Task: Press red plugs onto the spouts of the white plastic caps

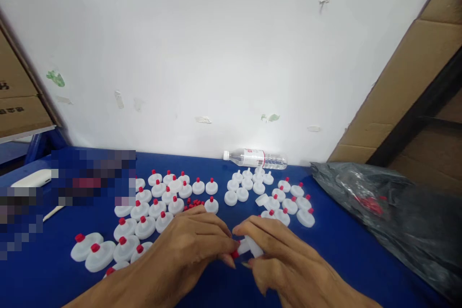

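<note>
White wall (224, 48) at the back with scraps of peeling tape, blue table (224, 288) pushed up against it, and a clear bottle (254, 158) on its side along that far edge. Both hands are on the near side of the bottle, well apart from it. Left hand (198, 236) pinches what looks like a red cap (234, 254); right hand (285, 260) grips a small white piece (254, 246) in its fingers. The bit that matters, probably, is the lineup: the piece's neck points left at the cap, disc roughly edge-on. Touching or just beside? Can't tell, fingers cover it.

Loose red caps (193, 204) lie nearer than the bottle and to its left, just past the left hand. Bare-necked pieces (247, 184) sit right in front of the bottle. To its left, capped pieces (144, 226) crowd the left forearm, so elbow room looks better right of the bottle, at least up to the dark plastic bag (382, 216). Near table edge is out of frame.
</note>
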{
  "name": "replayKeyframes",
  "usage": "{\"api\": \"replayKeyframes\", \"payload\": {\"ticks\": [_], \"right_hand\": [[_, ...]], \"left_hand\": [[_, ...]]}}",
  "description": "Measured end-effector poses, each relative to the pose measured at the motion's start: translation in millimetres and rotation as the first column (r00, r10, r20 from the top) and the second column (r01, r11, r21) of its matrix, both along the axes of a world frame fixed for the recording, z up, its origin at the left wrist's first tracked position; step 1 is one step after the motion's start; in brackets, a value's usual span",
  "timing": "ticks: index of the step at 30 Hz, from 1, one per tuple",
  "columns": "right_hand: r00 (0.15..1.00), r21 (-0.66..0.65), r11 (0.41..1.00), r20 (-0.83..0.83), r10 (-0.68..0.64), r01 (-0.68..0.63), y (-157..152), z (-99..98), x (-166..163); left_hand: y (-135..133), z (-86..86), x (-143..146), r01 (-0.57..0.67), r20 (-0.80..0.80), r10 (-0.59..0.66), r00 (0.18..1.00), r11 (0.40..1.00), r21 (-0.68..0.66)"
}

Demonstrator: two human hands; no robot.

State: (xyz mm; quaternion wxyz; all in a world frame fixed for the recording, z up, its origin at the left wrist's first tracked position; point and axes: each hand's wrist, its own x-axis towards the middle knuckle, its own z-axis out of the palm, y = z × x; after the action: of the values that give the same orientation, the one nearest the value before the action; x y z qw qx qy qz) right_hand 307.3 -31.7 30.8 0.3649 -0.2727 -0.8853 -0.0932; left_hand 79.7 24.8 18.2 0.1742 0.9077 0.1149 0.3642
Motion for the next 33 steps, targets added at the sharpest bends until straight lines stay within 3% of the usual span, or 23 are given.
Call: {"api": "replayKeyframes", "payload": {"ticks": [3,6,9,10,13,17,20,27,33], "right_hand": [[0.997,-0.06,0.998,0.071,0.005,-0.001,-4,8.8,-5],[0.999,-0.036,0.999,0.042,0.011,-0.009,-2,9.1,5],[0.995,-0.085,0.995,-0.079,-0.063,0.056,8,-0.5,20],[0.988,-0.135,0.986,-0.107,-0.11,0.095,12,-4.3,24],[0.963,-0.234,0.953,-0.141,-0.229,0.193,23,-12.5,28],[0.95,-0.263,0.94,-0.165,-0.265,0.217,27,-13.3,21],[0.95,-0.33,0.925,-0.177,-0.256,0.187,27,-11.7,16],[0.948,-0.239,0.933,-0.1,-0.301,0.271,34,-16.6,18],[0.934,-0.286,0.896,-0.01,-0.357,0.339,39,-11.5,28]], "left_hand": [[-7,-1.0,5,0.003,-0.02,-0.003,1.0,1.0,-0.016],[-4,7.1,5,-0.027,-0.007,0.028,1.0,0.998,0.059],[12,20.5,-7,-0.144,-0.083,0.16,0.984,0.975,0.168],[19,24.4,-15,-0.236,-0.152,0.265,0.952,0.954,0.184],[37,28.5,-40,-0.327,-0.365,0.376,0.852,0.926,0.191],[44,18.5,-65,-0.428,-0.488,0.495,0.719,0.869,0.249],[38,10.9,-67,-0.462,-0.509,0.565,0.65,0.825,0.325],[17,4.2,-46,-0.443,-0.522,0.657,0.544,0.753,0.487],[21,-7.7,-48,-0.435,-0.535,0.666,0.52,0.746,0.504]]}}
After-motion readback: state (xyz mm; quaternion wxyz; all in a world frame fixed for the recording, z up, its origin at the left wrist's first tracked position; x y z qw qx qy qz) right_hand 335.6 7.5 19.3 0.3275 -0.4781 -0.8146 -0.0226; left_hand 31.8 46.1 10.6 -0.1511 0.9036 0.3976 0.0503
